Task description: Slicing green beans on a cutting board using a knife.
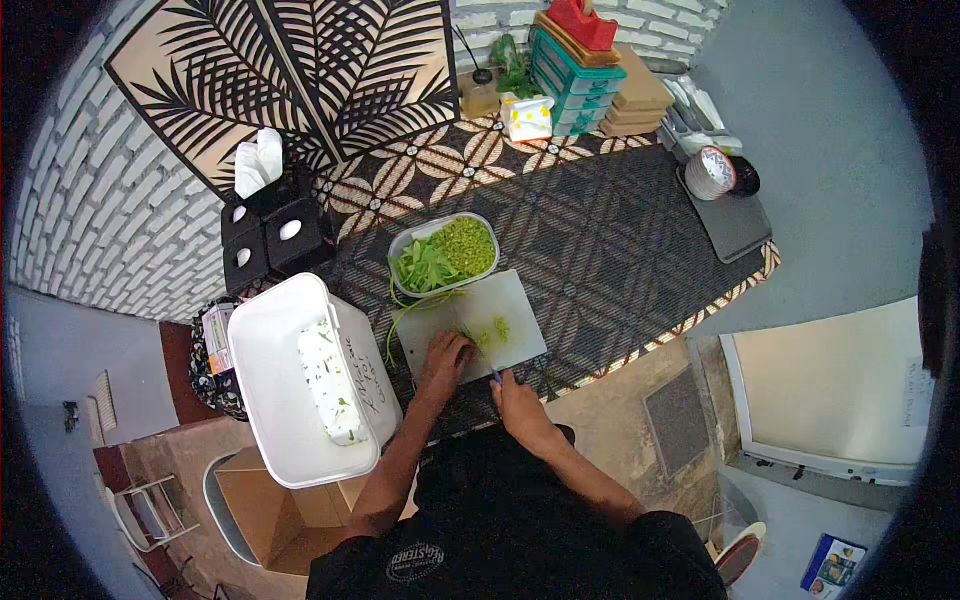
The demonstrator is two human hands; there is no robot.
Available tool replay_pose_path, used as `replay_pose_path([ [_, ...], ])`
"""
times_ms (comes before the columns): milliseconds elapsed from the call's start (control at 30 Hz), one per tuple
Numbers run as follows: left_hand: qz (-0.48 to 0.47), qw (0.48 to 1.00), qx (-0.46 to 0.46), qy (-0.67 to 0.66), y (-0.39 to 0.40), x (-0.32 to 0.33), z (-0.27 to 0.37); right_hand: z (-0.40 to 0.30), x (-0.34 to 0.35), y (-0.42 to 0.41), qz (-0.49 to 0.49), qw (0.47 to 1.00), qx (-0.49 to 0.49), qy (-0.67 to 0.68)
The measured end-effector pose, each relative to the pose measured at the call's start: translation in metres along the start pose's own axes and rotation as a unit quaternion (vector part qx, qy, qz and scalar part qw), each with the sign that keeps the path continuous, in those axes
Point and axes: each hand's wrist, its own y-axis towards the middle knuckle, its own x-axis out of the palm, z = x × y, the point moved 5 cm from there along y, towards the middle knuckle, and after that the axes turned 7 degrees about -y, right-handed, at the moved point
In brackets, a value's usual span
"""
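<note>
On a pale cutting board (517,300), my left hand (448,354) has its fingers curled down over green stems, mostly hidden beneath it. My right hand (519,405) grips a knife (496,376) by its bluish-purple handle, close to the left fingertips; the blade is hard to make out. Small chopped green pieces (501,328) lie on the board just beyond the knife. Long thin green stems (391,330) curve along the board's left side. Behind the board, a clear plastic container (496,251) holds leafy greens (425,264) on the left and finely chopped greens (466,244) on the right.
A large white plastic bin (277,390) with green scraps inside stands close by my left arm. Black boxes (300,247) sit behind it. At the far right, stacked bowls (709,174) rest on a dark tray (731,225). A teal drawer unit (574,86) stands at the back.
</note>
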Motion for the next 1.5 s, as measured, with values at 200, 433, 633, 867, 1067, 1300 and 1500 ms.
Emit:
replay_pose_path([
  [200,0.017,1.000,-0.005,0.001,-0.002,-0.003,0.006,-0.002,0.005,0.015,0.036,0.999,0.027,-0.028],
  [433,0.023,0.999,-0.019,0.045,-0.011,-0.001,0.002,0.006,-0.001,-0.002,0.017,0.999,0.029,0.001],
  [633,0.011,0.999,-0.029,0.028,-0.008,0.003,-0.002,0.014,-0.001,-0.014,0.023,0.999,0.043,0.002],
  [867,-0.001,0.999,-0.011,0.035,-0.003,0.002,0.000,0.003,-0.011,-0.017,-0.007,0.999,0.041,-0.009],
  [1067,-0.005,0.999,0.010,0.048,-0.002,0.000,0.003,-0.007,-0.017,-0.017,-0.046,0.996,0.074,-0.004],
  [1300,0.003,0.999,-0.006,0.034,-0.003,0.001,0.000,0.000,-0.004,-0.018,-0.041,0.997,0.063,-0.008],
  [1500,-0.001,0.999,-0.023,0.024,-0.003,0.004,-0.003,0.005,0.006,0.005,0.036,0.999,0.034,0.010],
])
